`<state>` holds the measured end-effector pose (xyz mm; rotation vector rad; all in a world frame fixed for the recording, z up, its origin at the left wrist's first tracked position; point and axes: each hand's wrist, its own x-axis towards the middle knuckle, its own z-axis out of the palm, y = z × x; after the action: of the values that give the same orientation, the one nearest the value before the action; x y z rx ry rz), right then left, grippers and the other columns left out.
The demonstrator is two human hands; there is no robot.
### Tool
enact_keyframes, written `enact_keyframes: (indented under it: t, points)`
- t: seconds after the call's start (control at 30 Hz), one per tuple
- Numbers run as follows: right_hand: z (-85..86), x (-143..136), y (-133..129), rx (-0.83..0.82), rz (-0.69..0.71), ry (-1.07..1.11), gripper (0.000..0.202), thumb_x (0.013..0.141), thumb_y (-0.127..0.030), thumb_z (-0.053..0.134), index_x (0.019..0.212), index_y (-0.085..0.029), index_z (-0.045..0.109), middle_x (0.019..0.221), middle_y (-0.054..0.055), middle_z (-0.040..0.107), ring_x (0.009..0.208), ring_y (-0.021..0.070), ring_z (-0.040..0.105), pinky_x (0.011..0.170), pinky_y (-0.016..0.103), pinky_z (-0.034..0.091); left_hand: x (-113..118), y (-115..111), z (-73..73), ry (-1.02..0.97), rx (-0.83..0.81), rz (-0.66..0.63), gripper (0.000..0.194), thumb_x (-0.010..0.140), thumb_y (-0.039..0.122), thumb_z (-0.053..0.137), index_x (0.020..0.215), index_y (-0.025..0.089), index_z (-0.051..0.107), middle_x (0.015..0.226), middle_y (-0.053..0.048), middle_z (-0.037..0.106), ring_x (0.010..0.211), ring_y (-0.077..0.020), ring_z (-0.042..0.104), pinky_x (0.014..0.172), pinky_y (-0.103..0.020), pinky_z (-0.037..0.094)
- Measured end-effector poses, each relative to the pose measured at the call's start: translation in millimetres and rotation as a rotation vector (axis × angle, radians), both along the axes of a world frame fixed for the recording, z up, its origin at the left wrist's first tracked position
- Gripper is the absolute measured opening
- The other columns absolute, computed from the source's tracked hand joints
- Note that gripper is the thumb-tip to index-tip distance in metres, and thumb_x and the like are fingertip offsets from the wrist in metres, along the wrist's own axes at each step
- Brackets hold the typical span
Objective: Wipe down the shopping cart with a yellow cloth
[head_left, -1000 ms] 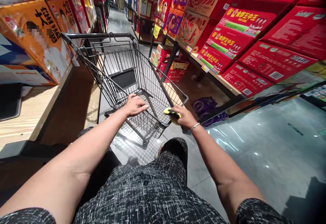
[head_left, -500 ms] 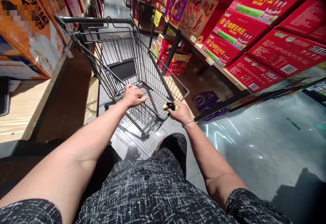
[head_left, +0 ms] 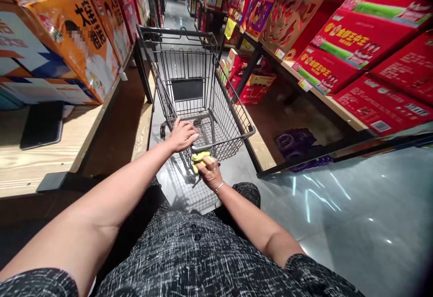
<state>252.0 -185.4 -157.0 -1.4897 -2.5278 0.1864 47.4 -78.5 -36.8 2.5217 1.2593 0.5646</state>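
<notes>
A black wire shopping cart [head_left: 187,89] stands before me, its basket bare and its narrow end towards me. My left hand [head_left: 184,135] is on the rim near the cart's close corner, palm down, with the fingers bent over the edge; their undersides are hidden. Just right of it and lower, my right hand [head_left: 210,171] is closed on a bunched yellow cloth [head_left: 200,156]. The cloth lies against the grey corner piece [head_left: 202,147] of the cart's near rim.
Shelves line both sides. Red cartons [head_left: 341,42] are stacked on the right, with purple packs [head_left: 296,143] below. Orange boxes [head_left: 79,40] and a black tablet-like device [head_left: 42,124] sit on the left wooden shelf [head_left: 20,171]. An aisle [head_left: 176,13] runs on beyond the cart.
My right hand has moved left with the cloth, from the cart's right near corner to beside my left hand. My view has swung left, and the cart appears turned and further right.
</notes>
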Motion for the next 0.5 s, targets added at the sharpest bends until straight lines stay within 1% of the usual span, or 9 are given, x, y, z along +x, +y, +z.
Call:
enact_keyframes:
  t: [0.03,0.07,0.13,0.2,0.23,0.3,0.4,0.47,0.5]
  points:
    - [-8.9,-4,2,-0.059,0.040,-0.054,0.042,0.097,-0.021,0.048,0.130,-0.044,0.062,0.138,0.005,0.052,0.121,0.0275,0.047,0.105,0.044,0.043,-3,-3,-1.7,-0.019,-0.011,0.025,0.038,0.098,0.045,0.040,0.092,0.026,0.073,0.116,-0.002,0.068,0.127,-0.0278,0.042,0.121,-0.058,-0.003]
    - [-16.6,-6,3,-0.112,0.075,-0.100,0.041,0.098,-0.020,0.047,0.128,-0.043,0.063,0.140,0.004,0.052,0.120,0.0264,0.048,0.101,0.041,0.045,-6,-4,-3.0,-0.041,-0.031,0.041,0.038,0.098,0.044,0.040,0.094,0.025,0.073,0.120,-0.003,0.066,0.130,-0.0283,0.039,0.122,-0.058,0.000]
    - [-27.5,-7,7,-0.182,0.134,-0.163,0.039,0.097,-0.017,0.047,0.123,-0.040,0.066,0.142,0.002,0.053,0.117,0.0247,0.049,0.094,0.038,0.047,-14,-2,-4.3,-0.081,-0.075,0.046,0.039,0.097,0.043,0.040,0.096,0.024,0.073,0.125,-0.004,0.063,0.135,-0.0283,0.033,0.123,-0.054,0.013]
    - [-29.7,-5,13,-0.184,0.189,-0.174,0.035,0.096,-0.016,0.049,0.116,-0.037,0.069,0.140,0.001,0.056,0.115,0.0234,0.050,0.090,0.036,0.048,-23,3,-4.1,-0.106,-0.114,0.032,0.042,0.098,0.044,0.038,0.093,0.023,0.074,0.124,-0.005,0.063,0.140,-0.0271,0.029,0.121,-0.048,0.022]
    - [-26.8,-3,17,-0.161,0.207,-0.156,0.033,0.096,-0.017,0.050,0.113,-0.036,0.070,0.137,0.000,0.058,0.113,0.0227,0.051,0.089,0.035,0.047,-28,5,-3.4,-0.113,-0.131,0.027,0.044,0.098,0.044,0.037,0.089,0.023,0.074,0.122,-0.005,0.064,0.141,-0.0265,0.028,0.121,-0.046,0.024]
    - [-12.6,0,26,-0.099,0.223,-0.099,0.029,0.098,-0.021,0.050,0.111,-0.037,0.071,0.132,-0.002,0.062,0.110,0.0213,0.051,0.090,0.035,0.047,-36,9,-1.3,-0.128,-0.168,0.036,0.050,0.098,0.046,0.033,0.079,0.022,0.073,0.116,-0.005,0.066,0.141,-0.0255,0.029,0.122,-0.043,0.023]
    - [23.3,6,42,-0.020,0.192,-0.022,0.030,0.099,-0.025,0.052,0.118,-0.042,0.068,0.133,-0.003,0.061,0.117,0.0209,0.050,0.101,0.039,0.044,-43,10,4.1,-0.157,-0.231,0.041,0.060,0.100,0.050,0.027,0.069,0.021,0.069,0.108,-0.007,0.069,0.142,-0.0242,0.029,0.122,-0.039,0.024]
    - [46.8,9,51,0.044,0.164,0.030,0.033,0.098,-0.025,0.056,0.122,-0.044,0.066,0.137,-0.002,0.059,0.127,0.0231,0.045,0.110,0.044,0.039,-45,7,9.2,-0.158,-0.261,0.050,0.064,0.101,0.052,0.023,0.067,0.021,0.068,0.107,-0.006,0.071,0.141,-0.0246,0.031,0.121,-0.042,0.023]
    - [55.0,10,54,0.083,0.157,0.060,0.035,0.097,-0.025,0.058,0.124,-0.044,0.066,0.138,-0.002,0.059,0.131,0.0248,0.042,0.113,0.046,0.035,-44,5,12.1,-0.147,-0.269,0.061,0.065,0.101,0.052,0.022,0.067,0.021,0.068,0.107,-0.005,0.073,0.140,-0.0252,0.033,0.121,-0.045,0.021]
